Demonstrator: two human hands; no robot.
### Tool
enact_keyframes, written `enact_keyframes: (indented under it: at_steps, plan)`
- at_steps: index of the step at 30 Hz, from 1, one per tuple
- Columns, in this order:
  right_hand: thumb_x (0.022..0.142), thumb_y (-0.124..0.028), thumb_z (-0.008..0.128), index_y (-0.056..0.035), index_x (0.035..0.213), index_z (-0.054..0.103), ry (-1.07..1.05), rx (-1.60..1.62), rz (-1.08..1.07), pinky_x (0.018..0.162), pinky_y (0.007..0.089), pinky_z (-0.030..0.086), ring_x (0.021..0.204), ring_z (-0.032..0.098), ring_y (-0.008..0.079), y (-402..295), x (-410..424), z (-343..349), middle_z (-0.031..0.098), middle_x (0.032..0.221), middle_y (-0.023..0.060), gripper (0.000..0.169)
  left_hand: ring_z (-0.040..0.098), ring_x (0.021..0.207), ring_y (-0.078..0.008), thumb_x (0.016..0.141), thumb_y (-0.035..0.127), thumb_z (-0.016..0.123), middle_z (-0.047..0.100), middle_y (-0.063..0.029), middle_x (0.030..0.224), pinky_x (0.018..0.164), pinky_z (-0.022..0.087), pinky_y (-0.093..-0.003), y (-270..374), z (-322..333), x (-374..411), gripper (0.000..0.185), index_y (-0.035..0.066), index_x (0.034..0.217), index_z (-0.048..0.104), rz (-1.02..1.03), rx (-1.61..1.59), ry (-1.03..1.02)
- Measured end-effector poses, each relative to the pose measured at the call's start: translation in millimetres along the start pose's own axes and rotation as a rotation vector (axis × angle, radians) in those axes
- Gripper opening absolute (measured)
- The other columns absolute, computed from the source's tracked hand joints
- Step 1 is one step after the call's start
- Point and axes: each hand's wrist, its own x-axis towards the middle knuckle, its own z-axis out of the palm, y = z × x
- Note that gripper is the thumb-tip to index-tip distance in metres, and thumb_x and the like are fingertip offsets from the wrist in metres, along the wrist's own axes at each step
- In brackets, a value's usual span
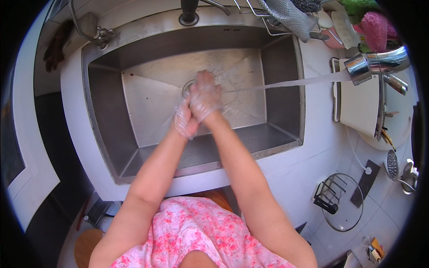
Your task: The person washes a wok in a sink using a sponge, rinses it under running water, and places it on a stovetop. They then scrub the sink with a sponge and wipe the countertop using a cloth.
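Note:
My right hand (206, 95) lies against my left hand (185, 119) over the stainless steel sink (157, 117). Both hands appear covered in thin, clear, wrinkled plastic gloves, and the right one is blurred. The right palm and the left fingers are hidden where the hands meet. From a chrome faucet (363, 68) at the right, a stream of water (288, 83) runs toward my right hand. Part of the round drain (185, 87) shows behind the hands. Wet patches glisten on the sink floor.
A black faucet base (189, 13) and a smaller curved tap (102, 38) stand behind the sink. A grey mesh cloth (290, 18) hangs over a wire rack (268, 25). A white slab-like item (358, 100), a glass lid (347, 214) and a skimmer (392, 164) are at right.

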Motion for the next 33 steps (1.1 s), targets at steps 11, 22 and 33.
enact_keyframes:
  at_steps: [11,22,33]
  plan:
    - [0.09,-0.039,0.046,0.0021,0.11,0.051,-0.161,1.36,0.752,0.088,0.0405,0.044,0.101,0.055,0.0258,59.7,-5.6,-54.2,0.056,0.109,0.013,0.046,0.052,0.106,-0.0225,0.096,0.024,0.036,0.055,-0.0123,0.115,0.095,0.042,-0.035,0.4,13.7,26.6,0.033,0.001,0.116,0.048,0.047,-0.094,0.217]
    - [0.079,-0.002,0.045,0.0013,0.119,0.045,0.341,0.655,0.274,0.098,0.0346,0.032,0.115,0.045,0.033,65.4,-30.0,-44.3,0.048,0.121,0.02,0.041,0.05,0.108,-0.0224,0.093,0.033,0.042,0.051,-0.0123,0.118,0.094,0.04,-0.0366,-51.0,37.2,70.0,0.044,0.002,0.125,0.041,-0.026,0.207,0.007]
    - [0.081,-0.013,0.046,-0.0071,0.11,0.055,0.443,0.495,0.055,0.098,0.0407,0.032,0.112,0.046,0.0382,70.2,-15.9,-15.8,0.054,0.115,0.0209,0.031,0.05,0.111,-0.0236,0.093,0.024,0.042,0.051,-0.0123,0.122,0.097,0.04,-0.0357,-60.6,0.1,64.7,0.037,0.004,0.123,0.044,-0.276,-0.196,-0.355]
